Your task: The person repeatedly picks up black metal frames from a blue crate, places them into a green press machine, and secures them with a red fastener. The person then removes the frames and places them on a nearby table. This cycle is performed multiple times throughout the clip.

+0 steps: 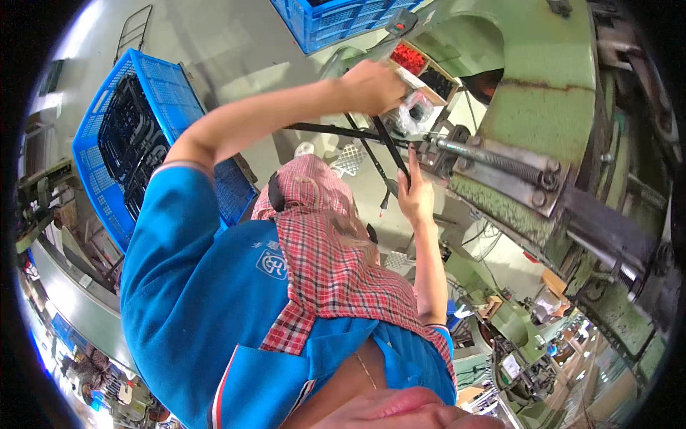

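Note:
A black frame of thin bars (389, 148) is in front of the green machine, with one bar end close to the machine's metal fixture (444, 151). My left hand (375, 87) reaches across from the left and is closed at the upper end of a slanting bar; its fingertips are mostly hidden. Lower down, my right hand (416, 196) grips the lower part of that same bar, its index finger pointing up beside the fixture. Another bar runs off to the left under my left forearm.
Behind my left hand stands an open box with small red parts (409, 57) and dark parts, beside a clear plastic bag (414, 112). The green machine (547, 121) with its spring rod (500, 161) fills the right. A blue crate (107, 186) of black pieces is left; another blue crate (307, 32) is at the top.

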`<state>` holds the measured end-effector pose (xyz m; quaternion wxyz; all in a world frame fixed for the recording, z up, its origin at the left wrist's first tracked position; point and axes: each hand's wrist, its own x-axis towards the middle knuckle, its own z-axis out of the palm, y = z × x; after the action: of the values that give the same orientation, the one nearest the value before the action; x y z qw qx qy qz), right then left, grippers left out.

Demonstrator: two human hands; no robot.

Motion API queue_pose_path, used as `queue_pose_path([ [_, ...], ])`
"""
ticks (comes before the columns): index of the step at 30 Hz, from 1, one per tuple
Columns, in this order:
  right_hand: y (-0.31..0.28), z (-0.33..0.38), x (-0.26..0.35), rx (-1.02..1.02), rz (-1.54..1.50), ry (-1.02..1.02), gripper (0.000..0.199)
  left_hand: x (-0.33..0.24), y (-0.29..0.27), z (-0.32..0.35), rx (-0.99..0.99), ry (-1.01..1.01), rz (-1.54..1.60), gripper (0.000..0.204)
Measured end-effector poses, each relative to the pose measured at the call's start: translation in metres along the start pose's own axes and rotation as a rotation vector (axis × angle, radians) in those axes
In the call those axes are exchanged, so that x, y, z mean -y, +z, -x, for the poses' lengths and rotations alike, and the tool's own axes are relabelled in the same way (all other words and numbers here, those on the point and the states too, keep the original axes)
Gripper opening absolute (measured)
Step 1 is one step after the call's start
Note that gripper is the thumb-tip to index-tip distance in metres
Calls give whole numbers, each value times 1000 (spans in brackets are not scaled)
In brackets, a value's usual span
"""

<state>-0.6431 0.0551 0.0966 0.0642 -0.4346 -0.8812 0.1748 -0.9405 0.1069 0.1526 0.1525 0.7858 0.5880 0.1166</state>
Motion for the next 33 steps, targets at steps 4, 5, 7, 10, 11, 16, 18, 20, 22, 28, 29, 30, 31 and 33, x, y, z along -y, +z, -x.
queue_pose_path([
  [4,-9,-6,8,11,17,-19,63,42,58,-122,37,96,-62,16],
  [5,-10,-6,12,10,45,-7,63,44,70,-145,7,149,-8,16],
  [7,-11,-6,18,22,77,11,62,39,92,-179,20,143,33,17],
  [10,-12,0,14,51,92,61,61,24,99,-189,17,245,-41,37],
  [11,-11,3,16,55,78,70,61,25,104,-191,10,263,-25,42],
  [16,-17,4,14,86,-34,124,55,27,98,-188,18,249,-8,58],
  [18,-12,4,8,76,16,127,54,23,89,-182,-56,266,-40,50],
  [20,-16,1,12,101,-21,146,53,24,72,-164,-60,255,58,43],
  [22,-15,2,11,70,-87,75,53,15,55,-131,24,252,290,36],
  [28,-14,3,13,164,-79,184,53,-12,32,1,79,256,774,17],
  [29,-15,2,12,157,-118,172,52,-18,38,8,33,233,899,22],
  [30,-20,1,17,193,-129,206,52,-22,43,12,-28,235,831,23],
  [31,-19,1,17,152,-125,170,47,-26,47,14,-86,239,763,24],
  [33,-20,0,19,109,-124,137,45,-34,56,20,-169,200,565,27],
])
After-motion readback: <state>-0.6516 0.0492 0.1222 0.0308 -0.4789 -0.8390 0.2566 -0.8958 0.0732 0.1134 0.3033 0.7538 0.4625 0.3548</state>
